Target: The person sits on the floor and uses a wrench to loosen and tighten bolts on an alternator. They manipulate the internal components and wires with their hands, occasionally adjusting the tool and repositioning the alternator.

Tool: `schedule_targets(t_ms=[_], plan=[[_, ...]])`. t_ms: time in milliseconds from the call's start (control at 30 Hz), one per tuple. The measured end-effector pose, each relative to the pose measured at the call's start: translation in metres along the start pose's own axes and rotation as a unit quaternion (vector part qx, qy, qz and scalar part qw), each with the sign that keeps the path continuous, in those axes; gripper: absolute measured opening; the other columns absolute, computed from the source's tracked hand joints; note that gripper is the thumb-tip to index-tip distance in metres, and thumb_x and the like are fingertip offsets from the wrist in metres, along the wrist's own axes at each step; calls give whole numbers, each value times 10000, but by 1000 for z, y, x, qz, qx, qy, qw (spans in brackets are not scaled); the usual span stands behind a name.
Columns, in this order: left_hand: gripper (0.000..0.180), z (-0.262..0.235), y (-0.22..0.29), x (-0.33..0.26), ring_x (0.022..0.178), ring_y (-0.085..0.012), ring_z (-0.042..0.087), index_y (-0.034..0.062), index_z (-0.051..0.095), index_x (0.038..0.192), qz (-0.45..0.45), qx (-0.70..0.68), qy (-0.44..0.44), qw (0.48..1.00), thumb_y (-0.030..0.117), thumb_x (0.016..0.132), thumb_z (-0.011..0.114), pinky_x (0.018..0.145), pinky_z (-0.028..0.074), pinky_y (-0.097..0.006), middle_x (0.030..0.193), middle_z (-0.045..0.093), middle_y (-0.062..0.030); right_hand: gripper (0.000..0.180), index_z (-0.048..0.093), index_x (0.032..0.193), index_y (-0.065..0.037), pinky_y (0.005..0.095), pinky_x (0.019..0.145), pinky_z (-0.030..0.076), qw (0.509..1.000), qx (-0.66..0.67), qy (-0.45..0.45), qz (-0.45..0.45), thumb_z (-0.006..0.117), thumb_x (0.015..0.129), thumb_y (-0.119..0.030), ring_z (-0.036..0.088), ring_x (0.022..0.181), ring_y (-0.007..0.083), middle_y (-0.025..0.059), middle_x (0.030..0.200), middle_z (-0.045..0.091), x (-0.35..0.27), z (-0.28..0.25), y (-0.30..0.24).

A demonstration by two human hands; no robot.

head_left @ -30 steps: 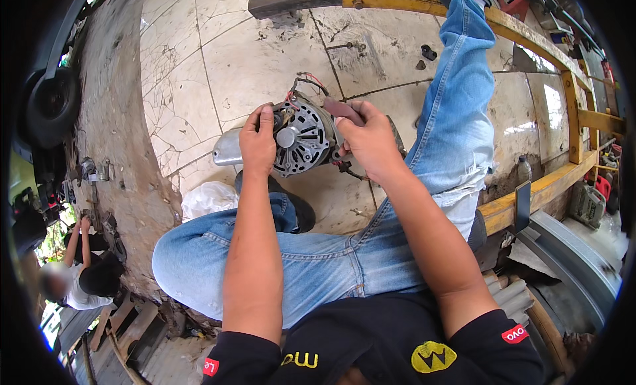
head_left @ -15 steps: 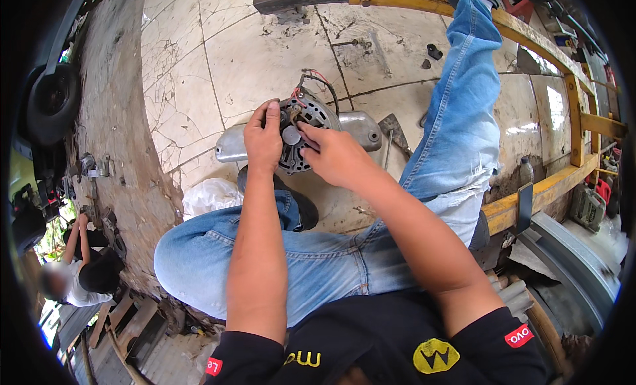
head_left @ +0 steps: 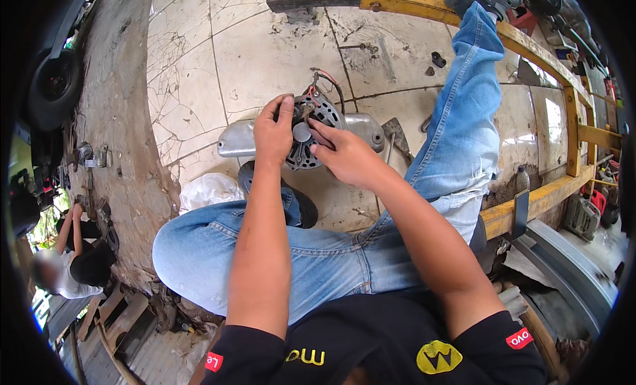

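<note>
Fingers of both hands clamped on the motor (head_left: 311, 136) — left hand (head_left: 273, 130) at its left edge, right hand (head_left: 344, 156) moved from its right side onto its face, hub covered — motor stayed on the cracked tile floor (head_left: 199, 67).

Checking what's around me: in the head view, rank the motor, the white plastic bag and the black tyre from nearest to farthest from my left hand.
From the left hand:
1. Motor, touching it, on its right.
2. White plastic bag, lower left on the floor.
3. Black tyre, far left edge.
</note>
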State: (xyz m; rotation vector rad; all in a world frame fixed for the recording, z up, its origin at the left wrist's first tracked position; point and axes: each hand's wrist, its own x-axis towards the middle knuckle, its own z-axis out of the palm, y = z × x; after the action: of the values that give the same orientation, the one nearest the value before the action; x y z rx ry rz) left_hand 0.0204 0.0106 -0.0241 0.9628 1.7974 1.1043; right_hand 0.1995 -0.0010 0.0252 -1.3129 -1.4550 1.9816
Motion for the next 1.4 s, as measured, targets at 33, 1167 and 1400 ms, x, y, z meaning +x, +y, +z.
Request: schedule_targets(t_ms=[33, 1167, 1400], plan=[[402, 0, 1, 0, 956, -165, 637, -7, 703, 1130, -1, -6, 0, 1000, 362, 980, 647, 880, 492, -298, 1024, 719, -104, 577, 393, 1509, -43, 246, 591, 439, 1000, -17, -4, 12, 580, 973, -147, 499, 698, 57, 45, 1296, 658, 5, 0, -9], [341, 5, 12, -9, 977, -260, 670, 16, 709, 1076, 41, 23, 10, 999, 332, 957, 661, 879, 503, -331, 1054, 700, -147, 625, 355, 1517, -68, 414, 943, 488, 982, -183, 18, -35, 571, 942, -184, 629, 1111, 420, 278, 1187, 648, -17, 1, 6], [346, 4, 10, -8, 993, -276, 669, 22, 710, 1082, 49, 17, 9, 999, 340, 956, 657, 880, 504, -346, 1067, 699, -154, 620, 356, 1514, -64, 434, 937, 489, 979, -194, 41, -55, 564, 941, -175, 633, 1101, 417, 262, 1170, 663, -11, 5, 4]])
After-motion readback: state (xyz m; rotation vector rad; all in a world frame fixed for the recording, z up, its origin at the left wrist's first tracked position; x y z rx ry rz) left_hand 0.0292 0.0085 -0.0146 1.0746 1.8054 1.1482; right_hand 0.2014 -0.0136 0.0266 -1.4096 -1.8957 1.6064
